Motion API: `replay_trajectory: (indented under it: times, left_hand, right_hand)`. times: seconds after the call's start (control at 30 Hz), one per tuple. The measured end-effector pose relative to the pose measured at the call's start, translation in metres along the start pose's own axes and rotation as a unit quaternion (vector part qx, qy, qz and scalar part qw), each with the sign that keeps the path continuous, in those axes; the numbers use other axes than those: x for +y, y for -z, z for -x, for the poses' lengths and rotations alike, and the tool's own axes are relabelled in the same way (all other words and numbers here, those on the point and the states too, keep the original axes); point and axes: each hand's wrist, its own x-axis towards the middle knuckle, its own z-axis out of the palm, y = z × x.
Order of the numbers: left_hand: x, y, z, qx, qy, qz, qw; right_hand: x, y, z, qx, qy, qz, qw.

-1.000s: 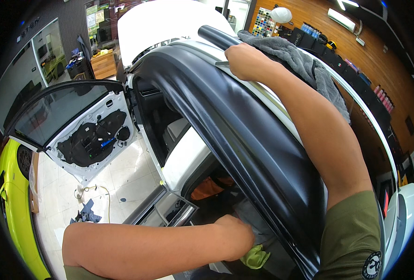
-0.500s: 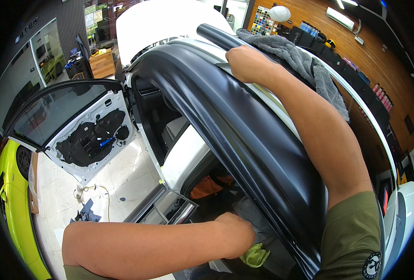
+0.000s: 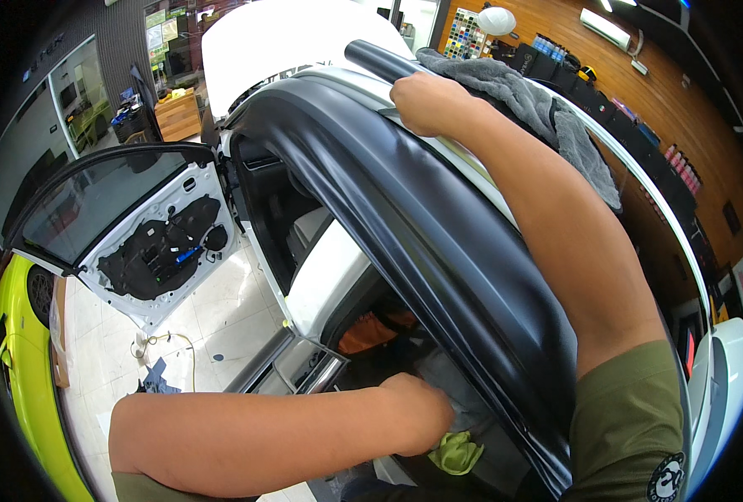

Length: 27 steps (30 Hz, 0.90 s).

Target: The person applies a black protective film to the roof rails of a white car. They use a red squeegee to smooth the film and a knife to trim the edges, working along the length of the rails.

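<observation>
A sheet of dark satin film (image 3: 405, 184) lies over the car's roof edge and side frame, with creases along it. My right hand (image 3: 430, 102) is closed in a fist at the film's upper edge, beside the white roof strip; a thin grey tip shows by its knuckles, but what it grips is hidden. A rolled dark tube (image 3: 380, 60) lies just beyond that hand. My left hand (image 3: 419, 412) is curled low at the rear door opening, its fingertips out of sight. Next to it is a crumpled lime-green cloth (image 3: 457, 453).
A grey towel (image 3: 505, 88) is draped over the roof. The front door (image 3: 129, 234) stands open at left, its inner panel off. The rear door (image 3: 292, 364) is open below. A cable (image 3: 171, 336) and dark scraps (image 3: 161, 376) lie on the floor near a lime-green car (image 3: 33, 385).
My right hand has shifted slightly left along the film's edge, and the whole view has moved a little. My left hand stays nearly in place by the lime-green cloth.
</observation>
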Motion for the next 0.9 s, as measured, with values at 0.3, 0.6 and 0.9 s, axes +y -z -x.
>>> replay_trajectory:
  times: [0.3,0.6,0.9]
  left_hand:
    - [-0.002,0.003,0.004,0.006,0.013,-0.013,1.0]
    - [-0.002,0.003,0.006,0.007,0.008,-0.023,1.0]
    - [-0.002,0.004,0.007,0.001,0.005,-0.03,1.0]
  right_hand:
    - [0.008,-0.006,0.01,-0.012,0.019,-0.011,1.0]
    - [0.004,0.001,0.03,-0.016,0.025,-0.003,1.0]
    - [0.004,0.007,0.057,-0.018,0.012,-0.017,1.0]
